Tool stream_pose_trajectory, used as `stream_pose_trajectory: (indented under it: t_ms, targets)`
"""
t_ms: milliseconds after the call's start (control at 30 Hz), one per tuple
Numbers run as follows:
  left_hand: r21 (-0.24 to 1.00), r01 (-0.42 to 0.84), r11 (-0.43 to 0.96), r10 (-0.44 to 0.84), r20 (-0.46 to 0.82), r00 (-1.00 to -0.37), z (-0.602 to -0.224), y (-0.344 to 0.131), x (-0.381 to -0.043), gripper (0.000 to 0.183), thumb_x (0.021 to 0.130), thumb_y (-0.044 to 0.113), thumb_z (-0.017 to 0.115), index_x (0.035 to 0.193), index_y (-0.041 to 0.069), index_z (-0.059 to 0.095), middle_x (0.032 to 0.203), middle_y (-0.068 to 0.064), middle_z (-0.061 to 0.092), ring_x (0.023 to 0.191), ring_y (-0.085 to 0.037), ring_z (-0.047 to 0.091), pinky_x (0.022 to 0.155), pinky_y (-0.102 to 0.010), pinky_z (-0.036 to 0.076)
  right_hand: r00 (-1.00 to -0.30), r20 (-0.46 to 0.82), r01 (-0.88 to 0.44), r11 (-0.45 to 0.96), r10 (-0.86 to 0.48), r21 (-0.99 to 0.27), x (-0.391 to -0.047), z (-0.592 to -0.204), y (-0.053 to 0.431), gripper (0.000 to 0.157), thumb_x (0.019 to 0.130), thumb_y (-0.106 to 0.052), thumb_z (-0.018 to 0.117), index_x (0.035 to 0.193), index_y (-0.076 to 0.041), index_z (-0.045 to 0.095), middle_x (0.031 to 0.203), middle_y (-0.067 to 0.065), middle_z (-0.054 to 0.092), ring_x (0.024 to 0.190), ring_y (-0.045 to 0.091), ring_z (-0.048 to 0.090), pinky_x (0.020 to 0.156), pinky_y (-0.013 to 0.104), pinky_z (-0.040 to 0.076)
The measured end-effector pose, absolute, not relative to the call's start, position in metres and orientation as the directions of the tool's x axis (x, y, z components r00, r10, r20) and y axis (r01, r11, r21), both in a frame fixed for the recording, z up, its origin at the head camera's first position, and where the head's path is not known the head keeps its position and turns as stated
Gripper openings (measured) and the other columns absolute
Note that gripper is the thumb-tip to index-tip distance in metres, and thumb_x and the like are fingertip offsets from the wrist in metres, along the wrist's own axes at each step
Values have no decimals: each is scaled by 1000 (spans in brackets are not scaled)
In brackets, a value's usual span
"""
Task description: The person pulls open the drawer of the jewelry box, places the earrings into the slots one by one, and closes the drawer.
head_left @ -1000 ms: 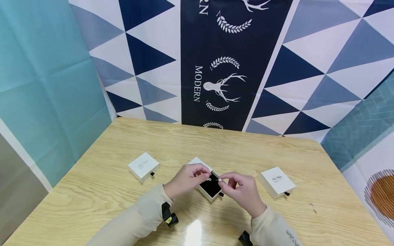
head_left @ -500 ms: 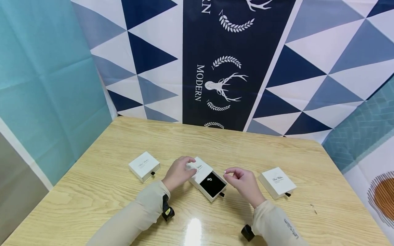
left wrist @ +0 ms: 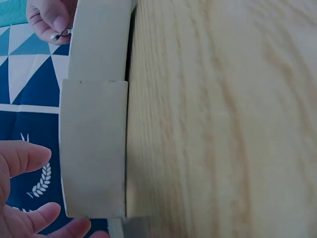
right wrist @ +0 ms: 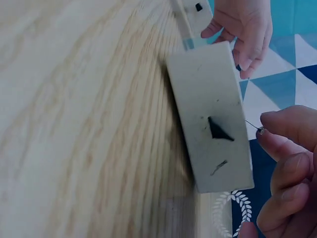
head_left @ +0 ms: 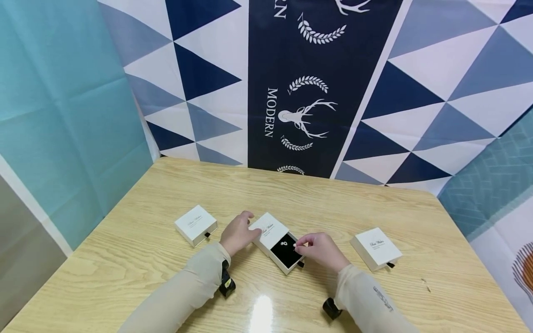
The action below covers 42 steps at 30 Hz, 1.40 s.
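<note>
A white jewelry box (head_left: 269,230) stands half slid open mid-table, its black-lined drawer (head_left: 284,257) drawn toward the near right. On the lining lies a small silvery earring (head_left: 284,243). My right hand (head_left: 322,251) pinches another tiny earring (right wrist: 260,131) between thumb and forefinger, over the drawer's right edge. A thin wire sticks out of it in the right wrist view. My left hand (head_left: 239,235) is at the box's left side, thumb and fingers spread and slightly bent around the sleeve end. Whether it touches the box is unclear.
A closed white box (head_left: 196,225) with a black tab sits to the left. Another closed white box (head_left: 376,248) is at the right. Both rest on the wooden table (head_left: 308,203), and a patterned cloth hangs behind it.
Both hands were over the drawer; the left moved back left to the sleeve. The right swung right with its earring, then came back left over the drawer. The other earring now lies uncovered.
</note>
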<state>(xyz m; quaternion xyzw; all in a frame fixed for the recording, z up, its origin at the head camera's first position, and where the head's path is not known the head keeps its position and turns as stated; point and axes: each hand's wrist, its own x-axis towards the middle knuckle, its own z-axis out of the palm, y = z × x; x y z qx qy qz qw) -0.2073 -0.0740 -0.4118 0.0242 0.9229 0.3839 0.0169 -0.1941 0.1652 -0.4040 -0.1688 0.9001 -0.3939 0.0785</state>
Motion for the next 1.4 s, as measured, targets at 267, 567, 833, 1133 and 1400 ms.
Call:
stream_pose_trajectory:
  t_ms: [267, 567, 833, 1133, 1400]
  targets:
    - [681, 4, 732, 78, -79, -994, -413, -77, -211, 34, 88, 16, 65, 120, 3, 61, 100, -8, 65, 48, -11, 56, 59, -29, 44, -925, -16, -254, 648, -380, -718, -201, -412, 167, 6, 83, -8, 68, 85, -3, 72, 56, -6, 40, 51, 9, 35, 47, 22, 31]
    - [734, 10, 679, 95, -75, -993, -417, -79, -213, 34, 88, 13, 65, 119, -1, 62, 104, -14, 65, 71, -15, 60, 76, -37, 49, -927, -37, -236, 657, -373, -716, -203, -415, 167, 5, 83, -9, 68, 83, -4, 71, 55, -6, 40, 51, 10, 35, 48, 22, 32]
    - [755, 24, 655, 85, -42, -996, -418, -79, -212, 36, 85, 15, 71, 116, -1, 63, 106, -16, 66, 94, -28, 62, 83, -42, 49, -927, -42, -234, 663, -372, -711, -204, -415, 167, 6, 83, -10, 69, 83, -5, 72, 55, -6, 40, 51, 10, 35, 48, 22, 32]
    - [747, 54, 663, 95, -13, -995, -417, -77, -211, 43, 80, 17, 77, 117, 0, 64, 112, -17, 65, 105, -32, 60, 88, -44, 47, -929, -51, -232, 685, -366, -690, -203, -412, 166, 6, 84, -11, 68, 83, -6, 72, 56, -6, 42, 53, 11, 37, 51, 24, 33]
    - [742, 48, 669, 94, -20, -995, -417, -76, -211, 45, 80, 17, 76, 119, -1, 63, 114, -17, 65, 106, -32, 59, 90, -45, 46, -933, -43, -236, 696, -358, -678, -200, -411, 164, 6, 84, -10, 68, 82, -7, 72, 57, -6, 44, 52, 10, 37, 51, 23, 33]
